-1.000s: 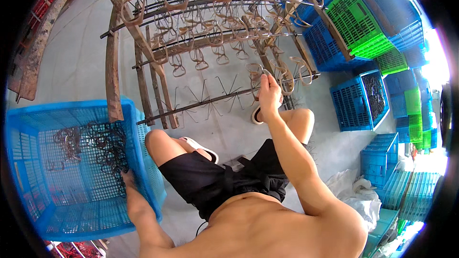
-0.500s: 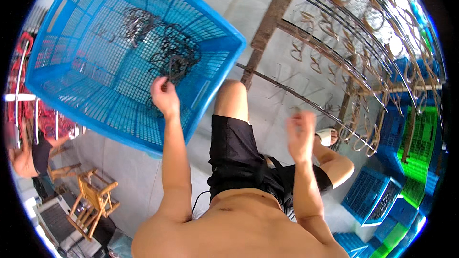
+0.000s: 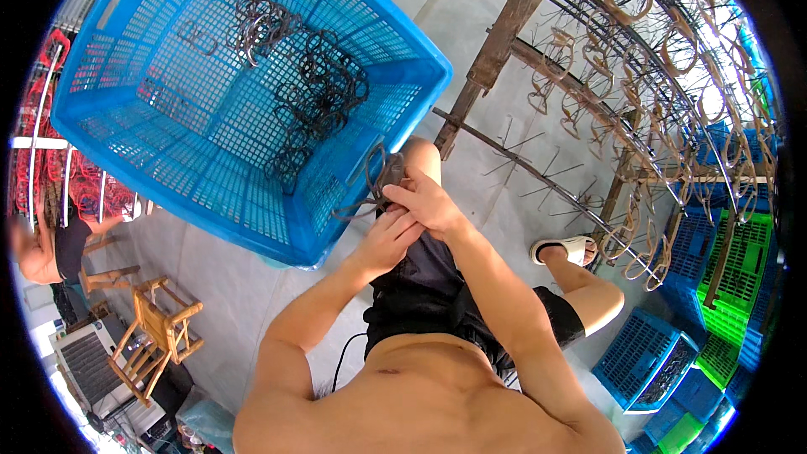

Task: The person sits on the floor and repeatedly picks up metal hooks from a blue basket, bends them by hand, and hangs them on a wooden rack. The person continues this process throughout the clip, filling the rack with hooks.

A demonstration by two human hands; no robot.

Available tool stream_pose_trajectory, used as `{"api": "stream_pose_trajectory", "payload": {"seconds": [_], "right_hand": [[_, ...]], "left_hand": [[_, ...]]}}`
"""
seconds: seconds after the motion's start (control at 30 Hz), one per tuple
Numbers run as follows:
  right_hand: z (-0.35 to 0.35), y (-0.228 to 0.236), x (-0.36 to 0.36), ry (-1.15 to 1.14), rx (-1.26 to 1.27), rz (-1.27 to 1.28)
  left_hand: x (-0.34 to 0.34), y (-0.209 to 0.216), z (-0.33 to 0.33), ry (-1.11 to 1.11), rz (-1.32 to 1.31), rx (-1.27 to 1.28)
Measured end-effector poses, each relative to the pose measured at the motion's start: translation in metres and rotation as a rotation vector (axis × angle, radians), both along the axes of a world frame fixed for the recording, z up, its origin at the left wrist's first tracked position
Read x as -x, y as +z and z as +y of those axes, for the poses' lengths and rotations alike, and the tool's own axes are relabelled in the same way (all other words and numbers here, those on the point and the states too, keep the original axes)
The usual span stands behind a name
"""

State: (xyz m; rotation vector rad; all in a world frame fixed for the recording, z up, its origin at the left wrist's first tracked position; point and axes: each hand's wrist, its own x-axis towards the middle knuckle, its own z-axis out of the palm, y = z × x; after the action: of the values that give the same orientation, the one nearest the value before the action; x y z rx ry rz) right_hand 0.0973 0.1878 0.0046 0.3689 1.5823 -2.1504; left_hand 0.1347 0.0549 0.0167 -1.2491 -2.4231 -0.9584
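My left hand (image 3: 389,241) and my right hand (image 3: 427,204) meet over my left knee, by the near right rim of a large blue plastic basket (image 3: 252,240). Fingers of both hands are closed around dark, thin looped pieces (image 3: 389,170); their exact kind and number I cannot make out. The loops stick out past the fingertips toward the basket. The right hand lies partly over the left, hiding some fingertips. Inside the basket, a loose heap of similar dark looped pieces (image 3: 324,88) lies along its right side.
To the right stands a rack with spiked metal rods (image 3: 546,178) and brownish loops (image 3: 626,4) hanging on it. Blue crate (image 3: 643,361) and green crate (image 3: 740,273) sit at far right. A bamboo stool (image 3: 155,328) is at left, near another person (image 3: 50,252).
My left hand has come out of the basket with dark looped pieces. My right hand has moved left to join it and now grips them too.
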Motion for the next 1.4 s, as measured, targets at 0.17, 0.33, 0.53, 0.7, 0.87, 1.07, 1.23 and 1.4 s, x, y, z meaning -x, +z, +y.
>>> {"api": "stream_pose_trajectory", "payload": {"seconds": [0.17,0.33,0.53,0.7,0.87,1.07,1.23,1.4], "right_hand": [[0.011,0.025,0.000,0.013,-0.058,0.041],[0.027,0.023,-0.008,-0.071,-0.151,0.144],[0.039,0.059,-0.034,-0.352,-0.275,-0.004],[0.053,0.069,-0.053,-0.501,-0.434,-0.064],[0.051,0.088,-0.071,-0.724,-0.603,0.273],[0.098,0.089,-0.079,-0.812,-0.631,0.300],[0.079,0.098,-0.118,-0.935,0.131,0.468],[0.069,0.084,-0.133,-0.859,-0.240,0.432]], "left_hand": [[0.003,0.024,-0.026,0.137,0.268,0.031],[0.038,0.032,-0.036,0.232,-0.098,0.281],[0.034,0.068,-0.008,-0.007,0.099,0.012],[0.020,0.096,0.009,-0.195,0.074,-0.054],[-0.015,0.134,0.033,0.361,-1.173,-0.504],[-0.034,0.135,0.014,0.057,-1.139,-0.870],[-0.039,0.114,0.032,-0.328,-1.743,-0.710],[-0.058,0.089,0.083,-0.030,-0.900,-0.188]]}}
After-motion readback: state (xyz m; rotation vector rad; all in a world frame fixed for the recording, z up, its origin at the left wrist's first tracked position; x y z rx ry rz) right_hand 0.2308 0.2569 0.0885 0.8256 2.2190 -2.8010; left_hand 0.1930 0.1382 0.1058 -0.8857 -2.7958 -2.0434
